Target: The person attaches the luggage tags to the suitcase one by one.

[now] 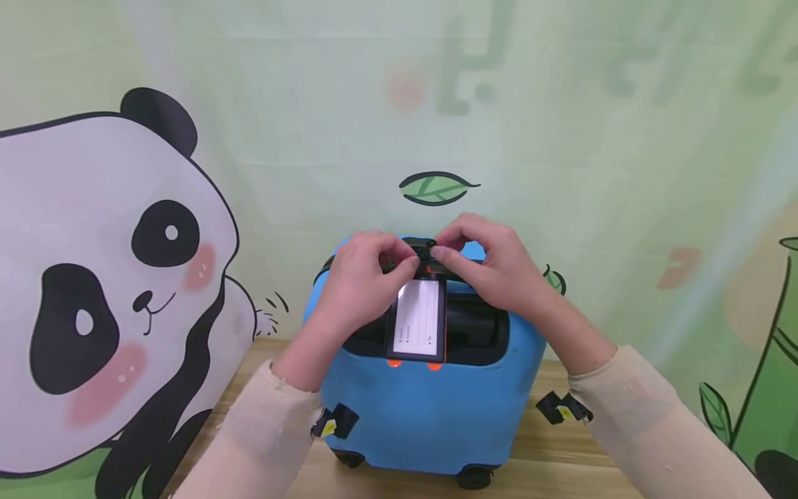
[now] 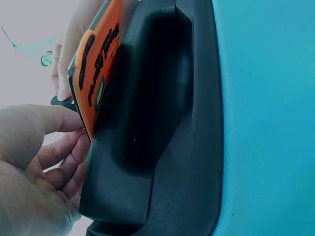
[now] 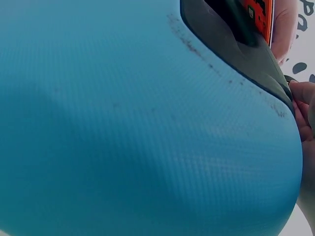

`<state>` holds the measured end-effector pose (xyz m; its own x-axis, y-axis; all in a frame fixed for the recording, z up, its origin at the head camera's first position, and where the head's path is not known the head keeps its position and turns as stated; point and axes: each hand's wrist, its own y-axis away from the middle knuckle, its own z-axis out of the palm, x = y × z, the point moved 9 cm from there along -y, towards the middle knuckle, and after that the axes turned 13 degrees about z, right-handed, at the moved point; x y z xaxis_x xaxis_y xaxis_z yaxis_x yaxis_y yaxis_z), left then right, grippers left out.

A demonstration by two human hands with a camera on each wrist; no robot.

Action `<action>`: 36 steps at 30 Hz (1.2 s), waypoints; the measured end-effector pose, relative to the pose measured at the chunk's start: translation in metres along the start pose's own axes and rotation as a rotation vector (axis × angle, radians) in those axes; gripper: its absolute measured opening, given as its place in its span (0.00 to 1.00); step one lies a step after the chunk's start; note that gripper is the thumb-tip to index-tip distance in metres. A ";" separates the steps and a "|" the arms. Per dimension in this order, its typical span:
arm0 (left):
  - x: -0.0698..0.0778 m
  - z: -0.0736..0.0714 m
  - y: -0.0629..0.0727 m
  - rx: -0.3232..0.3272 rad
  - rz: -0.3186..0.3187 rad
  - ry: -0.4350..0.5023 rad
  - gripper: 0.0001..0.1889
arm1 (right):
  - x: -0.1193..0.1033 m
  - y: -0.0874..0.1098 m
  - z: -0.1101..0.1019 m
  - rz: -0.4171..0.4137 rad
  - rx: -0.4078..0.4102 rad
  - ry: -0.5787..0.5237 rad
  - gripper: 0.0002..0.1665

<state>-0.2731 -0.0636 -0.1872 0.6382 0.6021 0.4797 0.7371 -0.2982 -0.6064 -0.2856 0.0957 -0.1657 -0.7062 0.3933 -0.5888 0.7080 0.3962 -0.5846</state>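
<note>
A blue suitcase (image 1: 430, 409) stands upright with its dark handle recess facing me. Over that recess hangs a luggage tag (image 1: 416, 319), its white card showing behind a black frame. The tag's raised orange back (image 2: 103, 64) shows in the left wrist view. At the suitcase top, my left hand (image 1: 368, 277) pinches the tag's black strap (image 1: 425, 251) between thumb and fingertips. From the other side my right hand (image 1: 492, 263) pinches the strap's end, thumb against forefinger. The fingertips of both hands are close together, partly hiding the strap.
Under the suitcase's black wheels (image 1: 475, 477) lies a wood-grain surface (image 1: 555, 443). A pale green printed backdrop (image 1: 312, 138) rises close behind, with a large panda figure (image 1: 112, 229) at the left. Small black devices (image 1: 564, 407) sit at both sleeve cuffs.
</note>
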 end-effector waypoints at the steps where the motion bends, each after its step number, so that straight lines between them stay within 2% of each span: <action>1: 0.000 0.000 0.000 -0.001 -0.004 0.005 0.07 | 0.000 0.000 0.000 0.004 -0.004 0.000 0.04; 8: -0.002 0.003 -0.001 -0.014 -0.027 0.062 0.07 | 0.001 0.001 0.001 0.031 -0.024 -0.003 0.04; 13: -0.001 0.004 -0.001 -0.014 -0.039 0.083 0.07 | 0.003 0.003 0.000 0.063 -0.038 -0.045 0.04; 18: -0.002 0.005 -0.001 -0.017 -0.058 0.089 0.07 | 0.011 0.001 -0.001 0.135 -0.045 -0.082 0.05; 23: -0.004 0.006 -0.001 -0.019 -0.073 0.089 0.08 | 0.018 -0.004 -0.002 0.201 -0.016 -0.027 0.08; 27: -0.004 0.006 -0.001 -0.015 -0.070 0.084 0.08 | 0.014 -0.006 -0.005 0.152 0.051 0.037 0.09; 32: -0.004 0.006 -0.001 -0.005 -0.064 0.078 0.08 | 0.000 -0.003 -0.010 0.022 0.156 0.135 0.11; 36: -0.004 0.008 -0.001 0.009 -0.057 0.078 0.08 | -0.010 0.003 -0.009 -0.101 0.189 0.195 0.13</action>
<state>-0.2787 -0.0599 -0.1936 0.6109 0.5585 0.5612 0.7710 -0.2583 -0.5821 -0.2761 0.1004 -0.1570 -0.7472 0.5195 -0.4146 0.6095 0.2867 -0.7391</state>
